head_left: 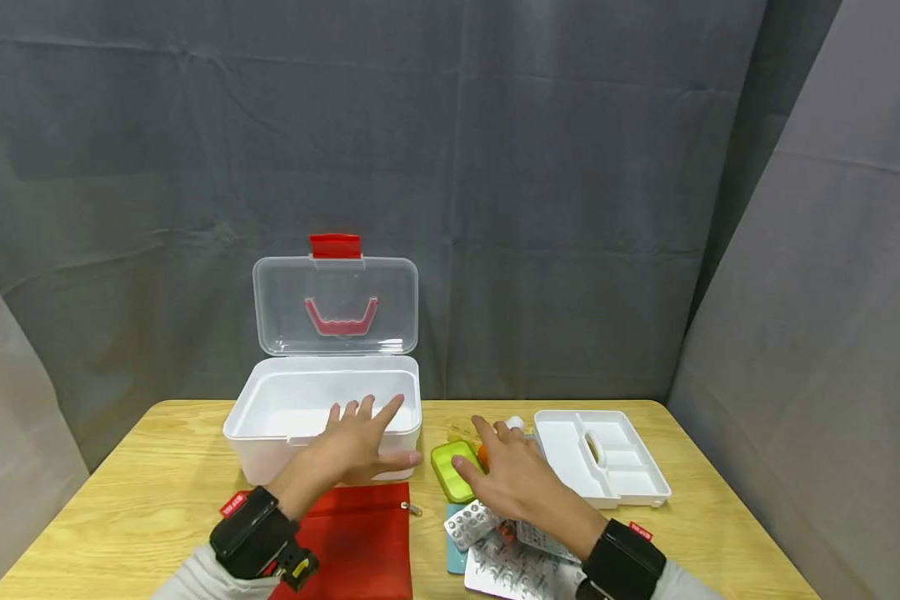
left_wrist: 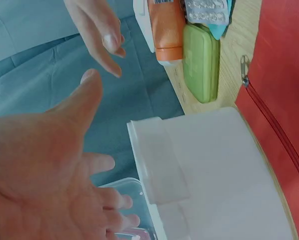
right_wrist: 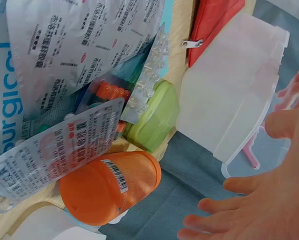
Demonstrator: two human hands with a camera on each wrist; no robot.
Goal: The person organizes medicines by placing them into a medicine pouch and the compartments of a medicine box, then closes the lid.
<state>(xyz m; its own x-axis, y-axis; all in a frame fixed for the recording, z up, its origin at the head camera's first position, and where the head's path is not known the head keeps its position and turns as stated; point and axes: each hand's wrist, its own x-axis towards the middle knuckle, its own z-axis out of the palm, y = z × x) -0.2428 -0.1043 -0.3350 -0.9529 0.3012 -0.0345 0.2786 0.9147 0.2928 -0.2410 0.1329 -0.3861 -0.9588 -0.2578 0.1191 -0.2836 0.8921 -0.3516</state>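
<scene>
My left hand (head_left: pixel 348 446) is held with its fingers spread over the front edge of a white plastic box (head_left: pixel 270 408), holding nothing. The box's clear lid (head_left: pixel 285 292) stands raised behind it. To the right, my right hand (head_left: pixel 517 477) hovers with straight fingers above a pile of medical supplies, also holding nothing. Under and around it lie a green case (head_left: pixel 450 477), silver blister packs (head_left: pixel 471 523) and an orange bottle (right_wrist: pixel 114 187) with a barcode label. The right hand partly hides the bottle in the head view.
In front of the box lies a red zippered pouch (head_left: pixel 367 542). A white divided tray (head_left: pixel 558 437) with a middle handle sits at the right of the wooden table (head_left: pixel 120 517). Grey cloth (head_left: pixel 555 208) hangs behind and at both sides.
</scene>
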